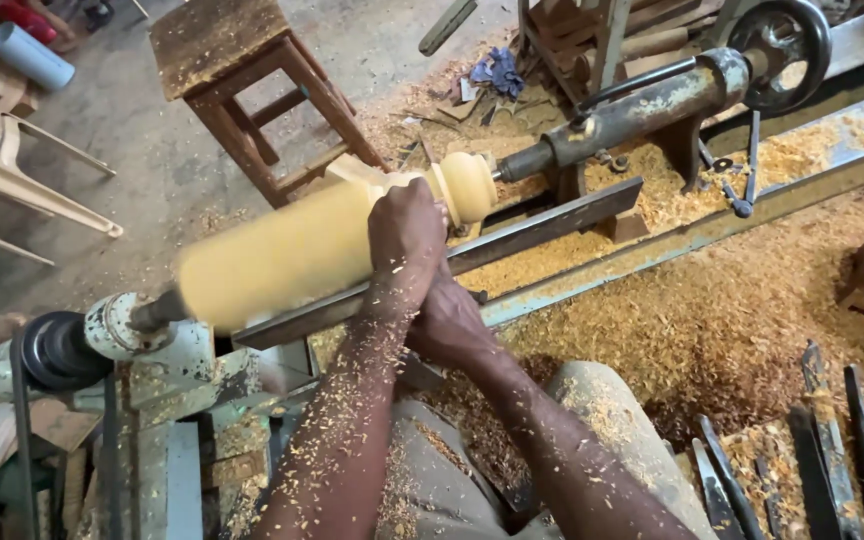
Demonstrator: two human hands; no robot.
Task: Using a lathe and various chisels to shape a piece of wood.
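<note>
Honestly, your left hand [405,238] is curled shut over the rail [512,238], knuckles against the blurred wooden post [292,252] spinning between the lathe's ends; whatever tool it clamps is hidden under the fingers. Left of that grip, the post's surface is too blurred to read and the pulley [52,350] sits close. Your right hand [449,322] lies just behind and below the left, mostly covered; I cannot tell what it grips. Right of the grip, the rail runs free toward the tailstock [642,105], sawdust [742,300] beneath.
</note>
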